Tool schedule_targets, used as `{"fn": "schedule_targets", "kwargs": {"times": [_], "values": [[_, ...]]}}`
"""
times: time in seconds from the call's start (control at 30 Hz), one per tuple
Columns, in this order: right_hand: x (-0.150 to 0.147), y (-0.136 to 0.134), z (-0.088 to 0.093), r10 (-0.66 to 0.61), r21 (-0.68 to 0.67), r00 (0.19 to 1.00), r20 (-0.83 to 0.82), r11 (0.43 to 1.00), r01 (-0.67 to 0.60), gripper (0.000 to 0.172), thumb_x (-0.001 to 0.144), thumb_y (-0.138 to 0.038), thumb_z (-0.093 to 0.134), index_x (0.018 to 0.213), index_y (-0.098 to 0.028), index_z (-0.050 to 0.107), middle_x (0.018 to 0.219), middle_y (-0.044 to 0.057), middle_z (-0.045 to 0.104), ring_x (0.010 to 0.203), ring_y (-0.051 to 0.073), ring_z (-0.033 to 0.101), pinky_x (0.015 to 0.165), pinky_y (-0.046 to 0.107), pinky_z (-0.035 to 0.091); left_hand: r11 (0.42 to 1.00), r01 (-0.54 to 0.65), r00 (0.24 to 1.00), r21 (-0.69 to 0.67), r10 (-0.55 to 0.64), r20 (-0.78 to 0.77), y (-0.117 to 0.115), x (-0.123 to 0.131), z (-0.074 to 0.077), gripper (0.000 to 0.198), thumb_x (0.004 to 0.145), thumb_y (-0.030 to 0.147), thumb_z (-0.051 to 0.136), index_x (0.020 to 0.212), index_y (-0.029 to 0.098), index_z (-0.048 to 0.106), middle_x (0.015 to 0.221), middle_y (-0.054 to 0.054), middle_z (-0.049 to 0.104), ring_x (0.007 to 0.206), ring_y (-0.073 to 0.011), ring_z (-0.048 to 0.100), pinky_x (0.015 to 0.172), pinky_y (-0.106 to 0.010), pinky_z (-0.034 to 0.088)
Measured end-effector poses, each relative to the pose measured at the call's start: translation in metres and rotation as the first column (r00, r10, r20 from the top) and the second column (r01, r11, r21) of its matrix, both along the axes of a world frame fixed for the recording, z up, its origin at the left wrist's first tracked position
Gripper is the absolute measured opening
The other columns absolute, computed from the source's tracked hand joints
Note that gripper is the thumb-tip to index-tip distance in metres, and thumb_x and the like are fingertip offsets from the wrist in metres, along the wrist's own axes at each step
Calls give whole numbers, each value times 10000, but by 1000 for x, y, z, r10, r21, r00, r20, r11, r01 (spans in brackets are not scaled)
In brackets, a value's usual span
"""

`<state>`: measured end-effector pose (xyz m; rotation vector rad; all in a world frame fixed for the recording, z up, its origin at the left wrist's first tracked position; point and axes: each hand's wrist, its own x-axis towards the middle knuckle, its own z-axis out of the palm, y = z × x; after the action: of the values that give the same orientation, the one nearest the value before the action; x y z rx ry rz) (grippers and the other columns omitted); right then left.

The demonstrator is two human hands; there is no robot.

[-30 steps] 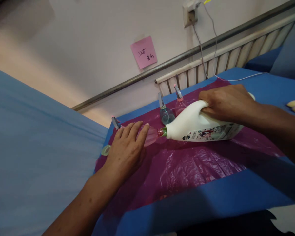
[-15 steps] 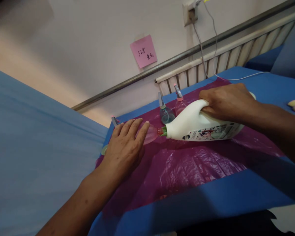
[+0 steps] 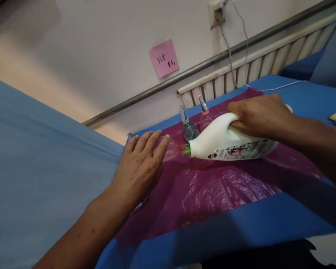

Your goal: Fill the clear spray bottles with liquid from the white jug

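Observation:
My right hand (image 3: 259,114) is wrapped round the handle of a white jug (image 3: 212,140) with a printed label. The jug lies on its side, its mouth turned left. At that mouth a bit of green (image 3: 186,149) shows beside the red neck of a clear pink bottle (image 3: 170,148). Over the bottle's body stretches my left hand (image 3: 141,160), back up, fingers extended and slightly apart. It hides much of the bottle, and its thumb is out of sight. Just behind the jug stand a bluish spray bottle (image 3: 189,130) and a pink spray bottle (image 3: 205,119).
Purple plastic sheeting (image 3: 212,190) covers part of the blue surface (image 3: 226,220). Behind it are a rail (image 3: 201,67) and a wall with a pink note (image 3: 164,58). A white cable (image 3: 282,89) crosses the back. Blue cloth (image 3: 44,179) hangs at left.
My left hand has shifted slightly left and up, baring a small shiny thing beneath the wrist and hiding the pale green thing at its left. The right hand and jug hardly moved.

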<state>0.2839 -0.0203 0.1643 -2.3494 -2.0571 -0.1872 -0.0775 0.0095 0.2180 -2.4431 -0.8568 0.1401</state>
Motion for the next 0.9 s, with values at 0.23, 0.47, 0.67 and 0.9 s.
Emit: {"fn": "schedule_targets", "kwargs": {"times": [0.23,0.47,0.67,0.9], "values": [[1,0,0,-11,15,1000,-7,1000,11,396,1067,-510,468,1226,-267,739,1140,111,847,950,317,739,664,392,244,1000,4,1000,18,-4,-10,1,0,3,666,1071,101,612,1731,173,567,1782,-227,583,1628,-466,583,1334,-701,472],[3,2,-3,-9,45,1000,-28,999,10,366,1074,-514,486,1193,-276,737,1129,109,850,910,308,717,672,400,246,1000,13,1000,22,-13,0,3,2,10,665,1062,69,608,1710,217,591,1779,-201,596,1647,-443,569,1339,-683,463],[4,2,-6,-11,58,1000,-24,998,13,362,1073,-511,493,1192,-275,740,1126,112,851,914,302,725,697,391,242,999,39,999,37,-38,-24,3,6,13,645,1074,49,592,1704,185,602,1787,-229,581,1651,-468,570,1327,-718,477],[3,3,-3,-16,33,1000,-21,999,17,369,1094,-526,507,1224,-267,735,1157,122,853,960,328,749,698,404,247,998,60,998,20,-60,-2,2,8,15,644,1069,21,599,1694,174,628,1777,-246,587,1657,-479,562,1339,-738,463]]}}
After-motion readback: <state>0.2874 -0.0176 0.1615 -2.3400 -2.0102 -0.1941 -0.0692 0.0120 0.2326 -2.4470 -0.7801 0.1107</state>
